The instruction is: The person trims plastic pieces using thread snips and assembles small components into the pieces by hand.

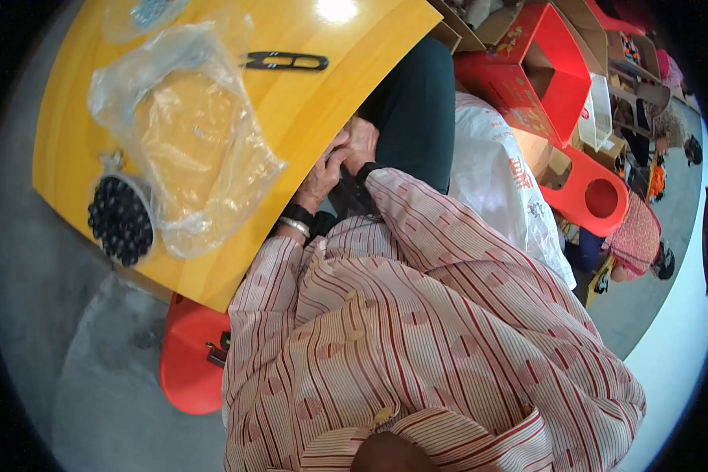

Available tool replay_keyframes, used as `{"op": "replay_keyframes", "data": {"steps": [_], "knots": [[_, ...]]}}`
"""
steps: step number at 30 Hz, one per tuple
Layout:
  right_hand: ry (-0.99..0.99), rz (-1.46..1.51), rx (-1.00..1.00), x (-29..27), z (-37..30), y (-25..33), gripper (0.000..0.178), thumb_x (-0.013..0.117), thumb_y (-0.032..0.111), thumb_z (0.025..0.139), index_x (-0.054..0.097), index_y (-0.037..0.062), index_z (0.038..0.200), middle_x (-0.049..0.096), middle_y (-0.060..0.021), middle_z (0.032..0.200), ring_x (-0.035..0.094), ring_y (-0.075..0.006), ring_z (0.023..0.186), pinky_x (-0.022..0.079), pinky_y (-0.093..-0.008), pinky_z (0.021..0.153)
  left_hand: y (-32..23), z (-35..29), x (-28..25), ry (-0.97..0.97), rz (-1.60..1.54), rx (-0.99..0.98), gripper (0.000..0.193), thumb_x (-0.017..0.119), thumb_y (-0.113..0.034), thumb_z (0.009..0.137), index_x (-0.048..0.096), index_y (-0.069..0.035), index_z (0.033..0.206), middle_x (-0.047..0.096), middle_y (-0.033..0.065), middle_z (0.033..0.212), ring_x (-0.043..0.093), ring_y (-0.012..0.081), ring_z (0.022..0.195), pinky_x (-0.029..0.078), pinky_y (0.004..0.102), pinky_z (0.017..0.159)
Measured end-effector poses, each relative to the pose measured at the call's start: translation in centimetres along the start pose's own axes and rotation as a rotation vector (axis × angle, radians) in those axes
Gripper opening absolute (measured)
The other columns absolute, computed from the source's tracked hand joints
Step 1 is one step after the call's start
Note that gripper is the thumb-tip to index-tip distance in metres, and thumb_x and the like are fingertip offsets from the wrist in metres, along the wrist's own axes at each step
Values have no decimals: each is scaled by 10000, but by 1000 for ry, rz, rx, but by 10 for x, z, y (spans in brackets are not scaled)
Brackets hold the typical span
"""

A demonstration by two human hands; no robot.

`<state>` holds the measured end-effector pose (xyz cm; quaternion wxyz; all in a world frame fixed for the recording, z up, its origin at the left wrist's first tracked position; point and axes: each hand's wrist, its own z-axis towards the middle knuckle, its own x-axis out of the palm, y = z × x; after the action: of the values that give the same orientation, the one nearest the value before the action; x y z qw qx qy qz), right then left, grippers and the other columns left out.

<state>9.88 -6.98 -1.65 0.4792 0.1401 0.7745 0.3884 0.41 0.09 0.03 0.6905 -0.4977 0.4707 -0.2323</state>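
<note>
My left hand (318, 181) and my right hand (360, 143) are close together over my lap, right beside the edge of the yellow table (322, 102). Both have curled fingers and meet near the fingertips. Whatever they hold, if anything, is hidden by the hands and the table edge. On the table, a crumpled clear plastic bag (189, 149) lies nearest my left hand. A pair of black thread snips (286, 60) rests beyond the bag. Round black beads (120, 220) fill a container at the table's left corner.
Another clear bag with pale blue bits (149, 12) lies at the far left. A red stool (189, 362) stands below the table. To my right are a white plastic sack (495, 181), an open red box (527, 75) and another red stool (586, 189). People sit farther right.
</note>
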Motion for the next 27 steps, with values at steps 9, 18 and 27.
{"op": "replay_keyframes", "data": {"steps": [9,18,27], "knots": [[5,-252,-35,4,11,0,377,347,308,935,577,11,970,609,-262,799,594,-431,758,468,-496,684,13,-2,10,-70,-77,-66,302,599,-3,735,512,-49,1020,559,128,934,563,302,872,449,368,803],[-20,-99,106,0,11,7,614,200,421,971,606,-30,879,624,-260,837,562,-443,867,423,-489,778,11,-10,5,78,43,-126,245,620,-83,721,567,-37,956,532,127,1077,471,327,1086,367,405,948],[-23,-97,36,5,14,0,734,128,492,965,594,-54,809,610,-270,803,557,-452,804,413,-478,753,17,-14,12,36,59,-53,218,621,-97,723,594,-36,930,531,142,1073,497,334,1032,398,400,900]]}}
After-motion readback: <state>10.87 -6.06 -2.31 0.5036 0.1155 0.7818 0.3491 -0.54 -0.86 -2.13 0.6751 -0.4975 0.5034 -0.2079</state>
